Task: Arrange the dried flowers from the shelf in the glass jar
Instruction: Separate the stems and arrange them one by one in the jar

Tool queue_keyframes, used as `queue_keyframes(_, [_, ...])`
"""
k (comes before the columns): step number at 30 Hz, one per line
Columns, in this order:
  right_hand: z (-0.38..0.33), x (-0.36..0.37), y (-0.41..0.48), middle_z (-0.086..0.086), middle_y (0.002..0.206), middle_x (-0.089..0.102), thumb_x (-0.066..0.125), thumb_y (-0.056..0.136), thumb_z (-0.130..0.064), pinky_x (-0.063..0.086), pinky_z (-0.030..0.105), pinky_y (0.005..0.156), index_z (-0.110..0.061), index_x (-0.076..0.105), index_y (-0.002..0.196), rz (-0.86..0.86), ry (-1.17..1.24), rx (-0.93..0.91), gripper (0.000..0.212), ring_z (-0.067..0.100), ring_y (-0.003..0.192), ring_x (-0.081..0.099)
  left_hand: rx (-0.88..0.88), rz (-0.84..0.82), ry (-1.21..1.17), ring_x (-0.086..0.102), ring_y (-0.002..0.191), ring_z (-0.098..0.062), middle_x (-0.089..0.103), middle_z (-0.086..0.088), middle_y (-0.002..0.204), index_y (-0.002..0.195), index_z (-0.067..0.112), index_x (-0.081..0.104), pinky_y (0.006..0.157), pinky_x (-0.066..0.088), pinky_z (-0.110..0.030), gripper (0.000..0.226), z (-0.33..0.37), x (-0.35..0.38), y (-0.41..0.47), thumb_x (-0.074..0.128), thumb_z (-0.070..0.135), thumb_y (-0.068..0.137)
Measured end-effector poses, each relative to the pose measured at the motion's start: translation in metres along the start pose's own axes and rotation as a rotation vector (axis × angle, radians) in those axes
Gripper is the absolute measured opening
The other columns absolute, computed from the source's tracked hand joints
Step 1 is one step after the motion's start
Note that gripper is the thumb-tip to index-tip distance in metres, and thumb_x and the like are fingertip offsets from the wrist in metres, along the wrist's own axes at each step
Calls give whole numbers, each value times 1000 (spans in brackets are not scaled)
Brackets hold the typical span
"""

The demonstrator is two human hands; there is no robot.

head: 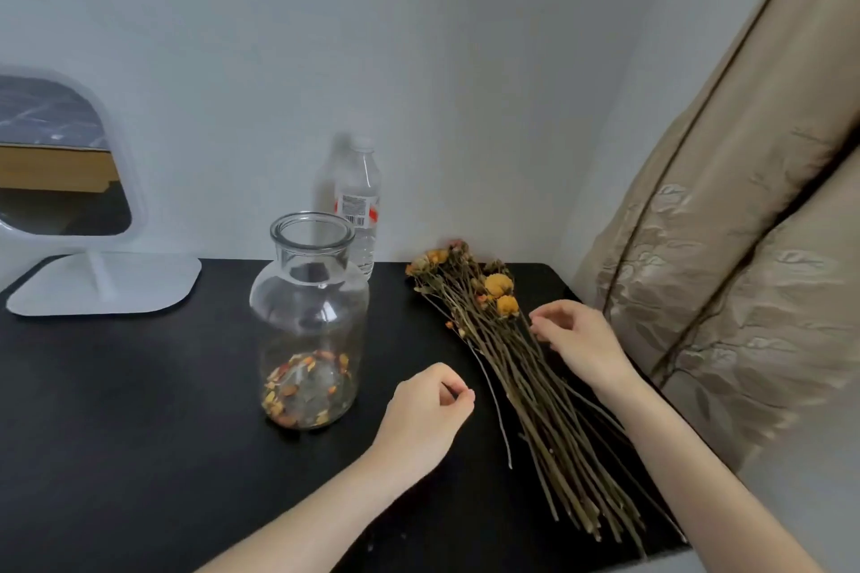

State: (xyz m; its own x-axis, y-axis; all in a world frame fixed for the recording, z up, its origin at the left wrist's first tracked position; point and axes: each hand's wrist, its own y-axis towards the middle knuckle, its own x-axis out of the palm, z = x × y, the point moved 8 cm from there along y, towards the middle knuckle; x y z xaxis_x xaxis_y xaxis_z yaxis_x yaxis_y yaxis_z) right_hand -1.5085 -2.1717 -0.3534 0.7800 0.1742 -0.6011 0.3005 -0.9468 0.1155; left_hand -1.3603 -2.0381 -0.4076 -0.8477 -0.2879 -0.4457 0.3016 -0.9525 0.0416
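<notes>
A clear glass jar (309, 321) stands upright on the black tabletop (139, 409), with loose dried petals lying at its bottom. To its right lies a bundle of dried flowers (502, 340), orange and yellow heads toward the wall and long stems pointing at the front edge. My right hand (577, 340) hovers at the right side of the bundle just below the heads, fingers loosely curled and close to the stems. Between jar and stems, my left hand (428, 409) hangs above the table with fingers loosely curled and nothing in it.
A white-framed table mirror (60, 181) stands at the back left on a flat base. A clear plastic water bottle (360, 205) stands behind the jar by the wall. A beige curtain (726, 247) hangs along the table's right edge.
</notes>
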Motion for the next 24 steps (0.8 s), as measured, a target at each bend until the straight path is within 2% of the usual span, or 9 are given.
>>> queue_keyframes(3, [10,2,3,-6,81,64,63,85,-18,42,18,67,-23,64,84,-25,-163,-13,4,8,79,59,-90,24,23,60,70,-15,60,3,74,82,23,56,76,54,-37,10,-5,15,40,53,29,90])
queue_keyframes(4, [11,4,5,-8,77,62,64,84,-20,38,14,61,-23,64,84,-32,-202,-26,3,4,74,57,-119,37,17,59,65,-15,61,3,73,80,23,57,74,54,-35,13,-7,18,50,53,29,90])
queue_keyframes(6, [12,12,8,-11,72,59,66,84,-22,35,11,55,-22,64,86,-51,-272,-51,2,-1,69,54,-175,59,-18,54,51,-12,59,3,64,70,22,56,60,50,-28,22,-10,24,67,53,29,90])
queue_keyframes(7, [11,16,10,-11,70,59,66,84,-23,35,11,55,-21,65,88,-64,-304,-62,5,0,67,54,-199,65,-31,51,45,-11,58,3,60,66,21,55,52,46,-24,26,-11,27,74,54,30,90])
queue_keyframes(9, [9,24,14,-8,70,59,66,84,-24,41,15,58,-19,65,92,-85,-353,-78,9,4,68,56,-254,68,-52,49,39,-10,56,2,56,63,17,56,44,37,-21,30,-13,33,84,55,30,90])
queue_keyframes(14, [7,37,23,-4,78,61,66,84,-27,54,32,75,-18,65,94,-97,-431,-86,12,15,79,62,-375,49,-110,50,40,-12,55,0,60,68,15,54,41,37,-20,25,-23,45,94,57,30,87])
queue_keyframes(17, [12,42,25,-3,78,60,65,85,-31,54,32,72,-19,64,89,-110,-453,-60,13,17,79,63,-417,38,-158,48,39,-12,53,-1,57,68,12,54,39,35,-19,24,-27,48,95,59,27,85])
queue_keyframes(21, [12,44,28,-4,79,59,65,83,-40,51,30,67,-19,62,90,-105,-461,-57,22,16,78,61,-356,50,-85,50,40,-13,50,1,55,59,18,48,42,36,-19,30,-22,43,96,53,25,87])
queue_keyframes(24, [10,47,30,-4,81,58,65,82,-40,49,28,64,-20,61,90,-100,-482,-59,22,15,77,60,-338,68,-112,49,40,-13,48,2,54,60,17,47,45,36,-20,30,-20,40,96,50,23,89])
